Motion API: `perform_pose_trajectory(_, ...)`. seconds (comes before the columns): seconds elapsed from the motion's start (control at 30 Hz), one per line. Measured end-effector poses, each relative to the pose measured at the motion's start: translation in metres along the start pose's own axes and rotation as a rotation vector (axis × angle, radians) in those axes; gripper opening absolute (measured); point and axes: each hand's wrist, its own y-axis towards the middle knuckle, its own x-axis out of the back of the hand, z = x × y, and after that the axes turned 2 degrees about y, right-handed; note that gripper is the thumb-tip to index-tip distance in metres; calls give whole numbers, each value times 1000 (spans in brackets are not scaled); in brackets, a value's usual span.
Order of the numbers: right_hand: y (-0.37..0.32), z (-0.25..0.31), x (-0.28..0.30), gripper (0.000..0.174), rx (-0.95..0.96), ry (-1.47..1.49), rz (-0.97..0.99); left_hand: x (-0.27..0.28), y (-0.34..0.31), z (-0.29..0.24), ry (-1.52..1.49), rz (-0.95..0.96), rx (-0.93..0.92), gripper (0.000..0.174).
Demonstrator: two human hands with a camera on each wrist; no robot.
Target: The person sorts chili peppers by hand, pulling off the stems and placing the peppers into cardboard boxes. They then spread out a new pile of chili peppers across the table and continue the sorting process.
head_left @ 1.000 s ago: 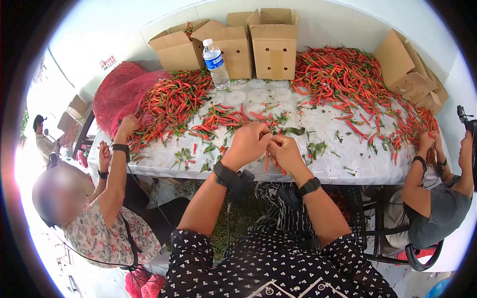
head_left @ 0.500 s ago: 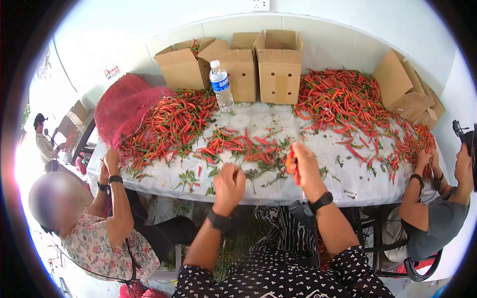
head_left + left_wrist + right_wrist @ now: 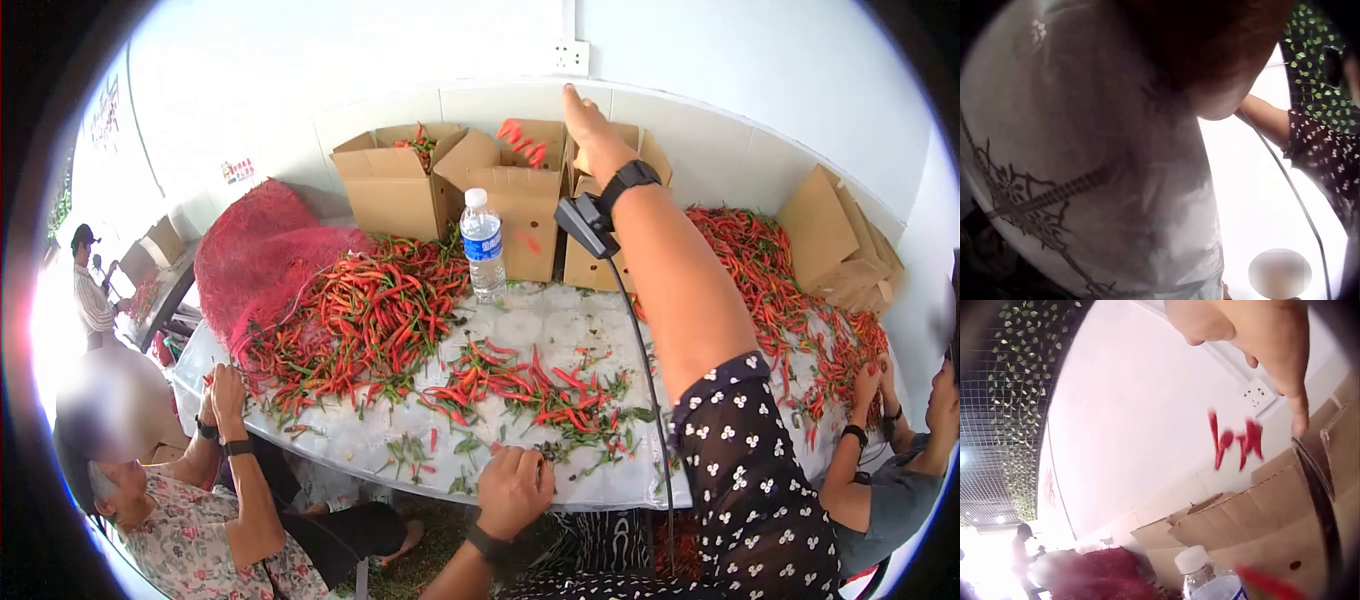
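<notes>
My right hand (image 3: 597,133) is stretched out over the cardboard boxes at the back, fingers straight and holding nothing. Several red chilies (image 3: 1251,440) hang in mid-air beside it, over the opening of the middle box (image 3: 512,205). One more blurred chili (image 3: 1267,583) is in the air in front of that box, near the water bottle (image 3: 484,250). My left hand (image 3: 512,490) is at the table's front edge, its fingers curled and palm hidden. Just beyond it lie loose chilies (image 3: 545,396) and green stems (image 3: 410,452).
Chili heaps lie left (image 3: 385,305) and right (image 3: 740,250), with a red mesh sack (image 3: 250,260) at the left. More boxes (image 3: 825,235) lean at the right. A cable (image 3: 645,370) hangs from my right wrist camera. People sit working at both ends of the table (image 3: 510,315).
My right hand has risen from the table to the boxes and let go of its chilies, now in mid-air. My left hand has parted from it and stays low, by the front edge.
</notes>
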Motion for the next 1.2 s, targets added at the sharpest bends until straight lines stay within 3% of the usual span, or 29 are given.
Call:
perform_pose_trajectory(0.03,-4,-9,6,38,-17,-9,-4,0,-2,-1,2,9,-2,12)
perform_pose_trajectory(0.13,-26,-53,57,36,234,141,368,-5,-3,1,9,22,-3,11)
perform_pose_trajectory(0.17,-35,-71,79,36,205,127,349,-6,-5,1,46,17,-14,11)
perform_pose_trajectory(0.23,-72,-98,120,28,260,-195,539,-5,-5,-1,47,15,-13,10)
perform_pose_trajectory(0.3,-116,-124,149,18,173,-397,529,-5,-5,-2,44,7,-32,10)
perform_pose_trajectory(0.37,-136,-178,173,18,401,-626,598,-3,-4,-5,43,10,-27,8)
perform_pose_trajectory(0.43,-159,-206,184,21,381,-761,701,-3,-7,-7,52,9,-11,7)
perform_pose_trajectory(0.57,-194,-217,165,24,253,-769,707,-5,-9,-7,78,-30,-35,6)
perform_pose_trajectory(0.63,-209,-215,154,20,334,-890,502,-6,-11,-7,74,-53,-46,7)
perform_pose_trajectory(0.7,-210,-220,147,19,414,-804,463,-7,-12,-6,86,-51,-47,7)
perform_pose_trajectory(0.8,-213,-214,144,20,355,-737,487,-7,-12,-4,42,-61,-55,8)
perform_pose_trajectory(0.9,-221,-212,152,21,209,-535,475,-7,-12,-6,42,-60,-36,8)
perform_pose_trajectory(1.0,-235,-212,159,24,66,-369,420,-8,-6,-10,-56,-43,98,10)
perform_pose_trajectory(1.07,-260,-203,159,22,-32,-58,390,-13,0,-9,-332,-15,214,13)
perform_pose_trajectory(1.2,-303,-209,155,21,-116,69,469,-23,1,-23,-616,42,333,18)
